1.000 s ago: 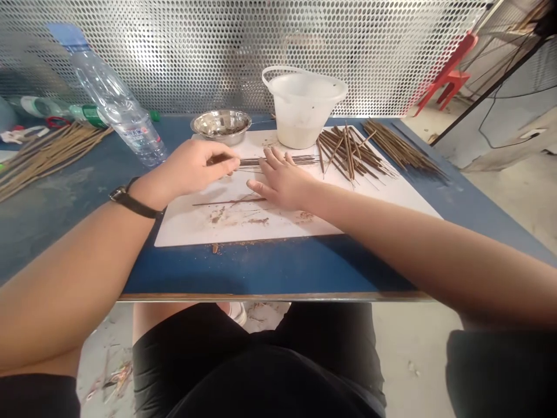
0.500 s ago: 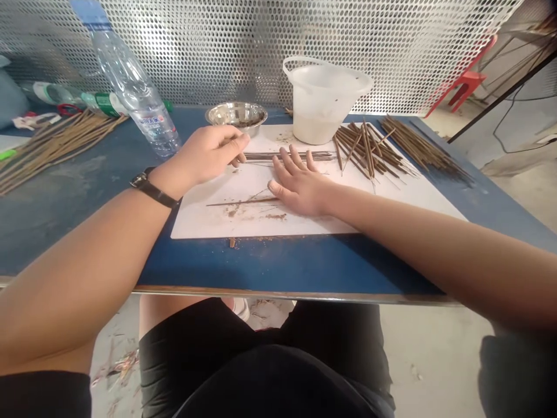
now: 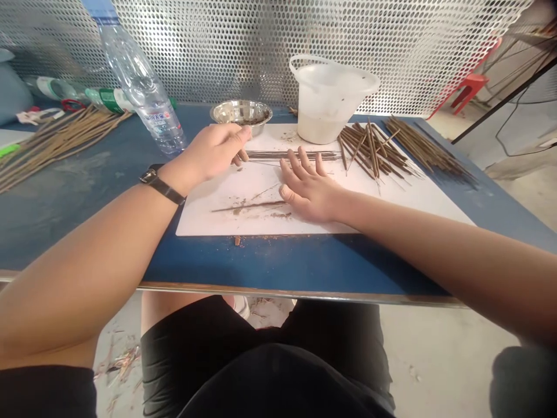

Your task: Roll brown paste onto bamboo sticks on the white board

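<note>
— Bundle of tan sticks (image 3: 52,142) at the far left?
— Yes, loose on the blue surface (image 3: 282,261), green-labelled bottles (image 3: 104,98) on their sides behind it, close against the perforated metal screen (image 3: 239,46)
— Next along?
— Clear water bottle (image 3: 143,93), standing just left of the white board (image 3: 204,217). Then the left hand (image 3: 213,152), black wristwatch (image 3: 161,183) on the wrist, over the left part of the board
— Clenched or loose?
— Half curled, thumb pointing forward, fingertips right at the left ends of a row of thin dark sticks (image 3: 296,155). Touching them, by the look; gripping or not, cannot tell
— And that row?
— Flat across the far part of the board, sticks side by side, steel bowl (image 3: 241,112) just behind the left end
— And the right hand (image 3: 311,188)?
— Released, palm down on the board, fingers spread, fingertips just reaching the row from the near side. Thumb close to the right end of a single stick (image 3: 248,205) lying alone among brown crumbs
— Further right?
— White bucket (image 3: 331,98) at the board's far edge, heap of thicker brown sticks (image 3: 369,148) crossed over one another just beside it, another sheaf (image 3: 430,151) on the bare blue surface past the board, red chair (image 3: 472,87) beyond the screen
</note>
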A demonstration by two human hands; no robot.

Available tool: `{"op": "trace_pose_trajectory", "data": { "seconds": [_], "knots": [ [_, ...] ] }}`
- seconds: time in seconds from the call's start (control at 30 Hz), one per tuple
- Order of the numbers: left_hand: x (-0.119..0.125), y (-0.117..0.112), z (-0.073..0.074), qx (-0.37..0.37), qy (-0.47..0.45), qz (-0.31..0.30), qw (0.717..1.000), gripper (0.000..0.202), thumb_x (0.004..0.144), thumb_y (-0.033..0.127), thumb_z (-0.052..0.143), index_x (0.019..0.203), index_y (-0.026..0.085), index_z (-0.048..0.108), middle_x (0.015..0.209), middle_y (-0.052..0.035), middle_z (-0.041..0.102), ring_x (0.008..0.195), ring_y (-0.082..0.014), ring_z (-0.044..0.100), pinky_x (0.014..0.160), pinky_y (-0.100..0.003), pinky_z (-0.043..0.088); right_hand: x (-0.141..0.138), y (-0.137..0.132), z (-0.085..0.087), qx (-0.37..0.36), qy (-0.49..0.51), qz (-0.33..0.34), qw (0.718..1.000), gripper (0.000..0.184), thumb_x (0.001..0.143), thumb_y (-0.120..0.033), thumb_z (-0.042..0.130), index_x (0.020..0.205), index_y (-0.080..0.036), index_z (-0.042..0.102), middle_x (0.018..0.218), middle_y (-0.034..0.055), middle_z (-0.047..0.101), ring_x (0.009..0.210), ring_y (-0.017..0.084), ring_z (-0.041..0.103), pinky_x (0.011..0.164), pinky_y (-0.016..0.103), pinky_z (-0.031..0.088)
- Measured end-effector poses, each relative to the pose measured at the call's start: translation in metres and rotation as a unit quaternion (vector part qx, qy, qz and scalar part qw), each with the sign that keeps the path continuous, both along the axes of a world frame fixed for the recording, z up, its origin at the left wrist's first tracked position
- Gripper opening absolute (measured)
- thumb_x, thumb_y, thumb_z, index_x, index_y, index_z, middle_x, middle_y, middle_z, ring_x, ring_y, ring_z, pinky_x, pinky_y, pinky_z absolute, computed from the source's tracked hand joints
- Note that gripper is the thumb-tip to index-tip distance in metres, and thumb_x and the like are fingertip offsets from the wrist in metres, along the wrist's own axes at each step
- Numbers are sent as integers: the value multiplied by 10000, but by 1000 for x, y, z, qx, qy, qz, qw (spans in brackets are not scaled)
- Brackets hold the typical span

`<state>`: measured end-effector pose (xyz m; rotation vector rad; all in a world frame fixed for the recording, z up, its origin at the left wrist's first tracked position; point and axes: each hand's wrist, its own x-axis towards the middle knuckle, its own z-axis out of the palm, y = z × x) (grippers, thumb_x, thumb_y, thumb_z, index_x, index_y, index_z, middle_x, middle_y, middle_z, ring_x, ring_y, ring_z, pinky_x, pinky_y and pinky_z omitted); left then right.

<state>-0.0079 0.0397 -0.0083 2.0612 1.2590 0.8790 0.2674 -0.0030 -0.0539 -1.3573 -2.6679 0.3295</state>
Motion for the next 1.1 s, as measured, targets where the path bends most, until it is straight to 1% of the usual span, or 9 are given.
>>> {"op": "trace_pose_trajectory", "data": {
  "seconds": [0.1, 0.2, 0.33, 0.47, 0.57, 0.73, 0.87, 1.0, 1.1],
  "knots": [
    [2, -2, 0, -4, -9, 2, 1000, 529, 1096, 688, 529, 1131, 213, 761, 957, -99, 813, 922, -280, 825, 905, -431, 639, -2, 14, -4, 5, 13, 12, 1000, 959, 1080, -821, 175, 1849, -266, 38, 1929, 78, -27, 1726, 499, -157, 1320, 851, -92],
    [2, -2, 0, -3, -10, 2, 1000, 548, 1100, 695, 516, 1163, 210, 764, 957, -98, 815, 925, -280, 821, 898, -426, 632, -6, 38, -4, 8, 10, 2, 1000, 958, 1083, -811, 160, 1851, -256, 16, 1931, 76, -44, 1726, 508, -165, 1313, 858, -98],
    [0, -1, 1, -3, -1, 7, 1000, 569, 1099, 723, 502, 1156, 221, 765, 952, -92, 813, 915, -267, 809, 870, -409, 618, -11, 63, 7, 10, 6, -17, 1000, 987, 1079, -801, 92, 1850, -188, 31, 1935, 107, -6, 1733, 508, -153, 1339, 830, -68],
    [-1, -1, 3, -3, 10, 13, 1000, 625, 1082, 789, 483, 1139, 231, 757, 956, -79, 807, 908, -241, 783, 860, -401, 593, -26, 72, 20, 22, 12, -22, 999, 944, 1094, -740, 6, 1848, -173, -5, 1937, 96, 33, 1741, 508, -122, 1353, 821, -20],
    [-1, -3, 5, 4, 8, 16, 1000, 686, 1077, 825, 465, 1118, 196, 735, 938, -65, 783, 857, -191, 736, 827, -369, 571, -51, 70, 18, 23, 15, -13, 1000, 952, 1091, -737, -33, 1848, -162, 19, 1936, 106, 26, 1745, 502, -106, 1358, 805, -20],
    [-2, -9, 12, -16, -5, 14, 1000, 757, 1075, 857, 437, 1131, 150, 701, 933, -30, 725, 847, -124, 665, 848, -319, 544, -82, 61, 6, 21, 3, -4, 1000, 1001, 1072, -806, 37, 1849, -175, 38, 1934, 128, 30, 1743, 497, -146, 1345, 816, -67],
    [-2, -5, 12, -28, -26, 19, 999, 797, 1048, 892, 423, 1131, 147, 694, 952, -36, 703, 839, -128, 661, 861, -321, 552, -79, 43, 5, -5, -14, -14, 1000, 1016, 1068, -820, 71, 1848, -170, 36, 1933, 139, 36, 1744, 471, -168, 1365, 773, -88],
    [0, 3, 6, -16, -52, 57, 997, 827, 1024, 923, 370, 1090, 168, 698, 921, -92, 731, 805, -201, 703, 790, -354, 553, -70, 21, 4, -13, 16, 26, 999, 1006, 1055, -853, 102, 1847, -233, 61, 1937, 99, 29, 1747, 465, -153, 1359, 786, -97],
    [0, 2, 8, -27, -44, 60, 997, 805, 1042, 910, 359, 1122, 181, 690, 934, -65, 751, 839, -186, 703, 820, -337, 542, -69, 13, 5, -18, 17, 33, 999, 1021, 1054, -862, 103, 1842, -215, 68, 1933, 112, -1, 1745, 468, -161, 1355, 789, -103]
  ]
}}
